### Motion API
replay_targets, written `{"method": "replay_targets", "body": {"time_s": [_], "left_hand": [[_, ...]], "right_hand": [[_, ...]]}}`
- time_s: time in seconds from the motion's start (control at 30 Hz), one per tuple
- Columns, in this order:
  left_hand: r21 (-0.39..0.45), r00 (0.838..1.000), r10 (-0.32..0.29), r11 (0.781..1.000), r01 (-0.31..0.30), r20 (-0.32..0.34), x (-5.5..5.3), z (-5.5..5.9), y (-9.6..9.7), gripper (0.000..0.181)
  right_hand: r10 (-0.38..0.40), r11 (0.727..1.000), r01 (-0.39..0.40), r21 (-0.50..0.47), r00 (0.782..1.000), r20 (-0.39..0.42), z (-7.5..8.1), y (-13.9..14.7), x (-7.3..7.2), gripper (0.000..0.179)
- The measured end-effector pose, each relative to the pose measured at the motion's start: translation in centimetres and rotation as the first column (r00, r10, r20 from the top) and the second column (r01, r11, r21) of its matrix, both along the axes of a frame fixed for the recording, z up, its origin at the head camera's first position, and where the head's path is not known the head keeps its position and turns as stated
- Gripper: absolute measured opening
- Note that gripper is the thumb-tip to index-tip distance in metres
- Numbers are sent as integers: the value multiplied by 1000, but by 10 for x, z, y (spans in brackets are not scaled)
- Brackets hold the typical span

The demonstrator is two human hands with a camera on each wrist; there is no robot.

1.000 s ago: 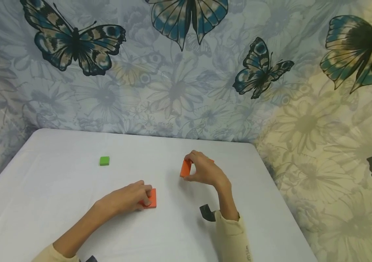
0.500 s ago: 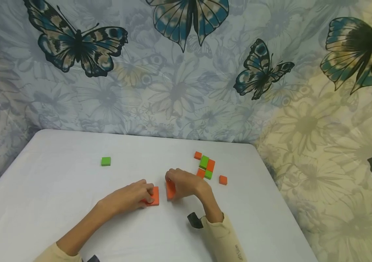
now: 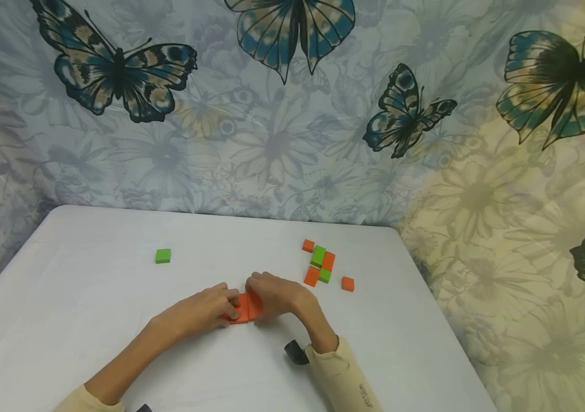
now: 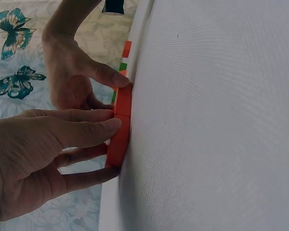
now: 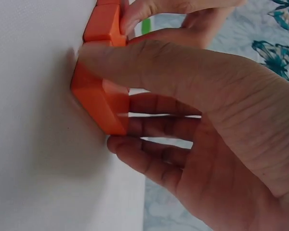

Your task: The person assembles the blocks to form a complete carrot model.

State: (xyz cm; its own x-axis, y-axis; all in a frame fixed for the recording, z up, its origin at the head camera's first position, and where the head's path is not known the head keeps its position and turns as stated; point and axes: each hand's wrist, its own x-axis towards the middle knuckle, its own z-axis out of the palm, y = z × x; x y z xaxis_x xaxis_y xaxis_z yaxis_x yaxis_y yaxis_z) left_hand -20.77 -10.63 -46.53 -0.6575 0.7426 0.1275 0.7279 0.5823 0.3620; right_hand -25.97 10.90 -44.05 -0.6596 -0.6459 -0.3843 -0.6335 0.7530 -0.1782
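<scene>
Near the middle of the white table, two flat orange blocks sit side by side, edges meeting. My left hand (image 3: 202, 309) holds the left orange block (image 4: 118, 144), thumb on its near side and fingertips along its top and far end. The right orange block (image 5: 98, 103) is pinched by my right hand (image 3: 278, 296), its thumb across the near face and fingers behind. In the head view, the hands partly cover both blocks. The right wrist view shows the left hand's fingertips close to my right thumb, on the neighbouring block.
Behind and right of my hands lies a loose cluster of orange and green blocks (image 3: 319, 264), with a single orange block (image 3: 347, 284) to its right. One green block (image 3: 163, 256) lies at the back left. Butterfly-patterned cloth (image 3: 272, 143) hangs behind the white table (image 3: 91, 274).
My right hand has brought its orange block left and down from the back right, against the block under my left hand. The cluster behind it has come into view. The left hand has barely moved.
</scene>
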Motion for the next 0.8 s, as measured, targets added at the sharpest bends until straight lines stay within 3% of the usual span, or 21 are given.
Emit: {"method": "replay_targets", "body": {"time_s": [0.17, 0.4, 0.6, 0.8], "left_hand": [[16, 1000, -2, 1000, 2, 12, 1, 2, -1, 19], [20, 1000, -1, 1000, 0, 2, 2, 1, -1, 21], [18, 1000, -4, 1000, 5, -17, 1, -1, -1, 21], [12, 1000, 1, 1000, -1, -7, 0, -2, -1, 22]], "right_hand": [[2, 1000, -2, 1, 1000, -15, -1, -5, 3, 49], [-9, 1000, 10, 20, 998, -58, -2, -12, 9, 37], [14, 998, -7, 57, 992, -123, -4, -17, 14, 38], [-11, 996, 19, 90, 996, -91, -2, -16, 12, 44]]}}
